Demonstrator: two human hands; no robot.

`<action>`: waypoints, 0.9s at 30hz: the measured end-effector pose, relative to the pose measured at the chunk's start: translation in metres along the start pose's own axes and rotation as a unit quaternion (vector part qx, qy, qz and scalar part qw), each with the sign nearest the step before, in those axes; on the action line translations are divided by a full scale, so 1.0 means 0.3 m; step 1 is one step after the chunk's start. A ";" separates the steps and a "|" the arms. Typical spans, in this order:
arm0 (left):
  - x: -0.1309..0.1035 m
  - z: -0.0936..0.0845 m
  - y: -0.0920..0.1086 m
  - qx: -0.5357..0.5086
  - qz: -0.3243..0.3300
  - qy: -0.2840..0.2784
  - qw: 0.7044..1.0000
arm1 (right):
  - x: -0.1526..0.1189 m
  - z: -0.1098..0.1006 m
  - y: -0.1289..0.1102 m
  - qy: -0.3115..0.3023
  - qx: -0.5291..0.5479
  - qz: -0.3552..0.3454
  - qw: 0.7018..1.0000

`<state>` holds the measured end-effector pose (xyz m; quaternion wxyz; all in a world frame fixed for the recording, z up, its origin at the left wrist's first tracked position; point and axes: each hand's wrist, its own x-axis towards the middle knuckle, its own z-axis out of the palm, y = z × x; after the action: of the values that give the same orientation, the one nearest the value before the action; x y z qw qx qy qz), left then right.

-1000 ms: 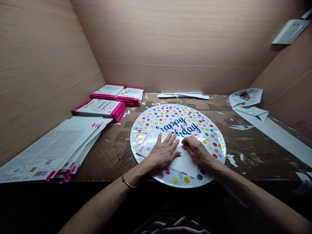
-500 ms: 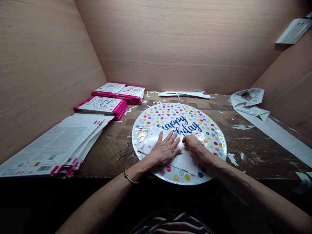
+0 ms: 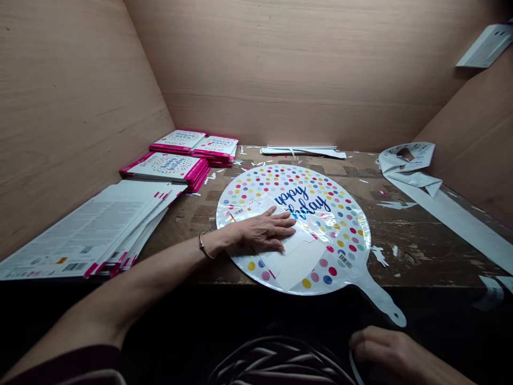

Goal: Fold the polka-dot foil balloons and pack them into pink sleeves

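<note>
"Where was the card?"

"The white card (image 3: 298, 262) lay over the left and near part of the round board (image 3: 340, 203), hiding some of its blue lettering. The board rested flat on the bench (image 3: 436, 256), with its handle (image 3: 385, 306) jutting past the near edge."

"And the person's hands?"

"The left hand (image 3: 264, 231) was spread and gripped nothing; its palm pressed the card down. The right hand (image 3: 395, 353) was curled below the handle and apart from it. A thin white strip (image 3: 356, 368) showed at its fingers, but one couldn't tell whether they pinched it."

"How was that pressing best done?"

"With even weight, probably, and the fingers wide. The board looked glossy, so a sideways push might have skidded the card. With the handle overhanging, the pressure was better kept over the bench."

"What about the surface and the room?"

"The bench was dark, scuffed wood, littered with paper scraps (image 3: 380, 255). Pink-edged packs (image 3: 166, 166) were stacked at the back left, with a fan of printed sheets (image 3: 88, 219) nearer. A long white band (image 3: 457, 219) trailed along the right. Pale wooden panels (image 3: 280, 69) walled it in, a white socket box (image 3: 484, 47) at upper right."
</note>
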<state>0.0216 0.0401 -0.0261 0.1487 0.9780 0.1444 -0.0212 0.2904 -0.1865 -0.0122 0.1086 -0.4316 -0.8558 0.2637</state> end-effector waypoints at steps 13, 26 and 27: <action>-0.247 0.164 0.327 0.163 -0.035 0.154 0.974 | 0.340 0.101 0.024 0.099 -0.195 -0.126 0.968; -0.261 0.228 0.371 0.044 -0.099 0.374 0.921 | 0.376 0.044 0.020 0.110 -0.070 -0.166 0.977; -0.258 0.230 0.373 0.032 -0.107 0.382 0.917 | 0.383 0.048 0.024 0.119 -0.059 -0.159 0.978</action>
<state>-0.0200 -0.1041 -0.0536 0.0472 0.8947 0.2933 0.3335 0.2201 -0.0966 -0.0329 0.2245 -0.3238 -0.9085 0.1390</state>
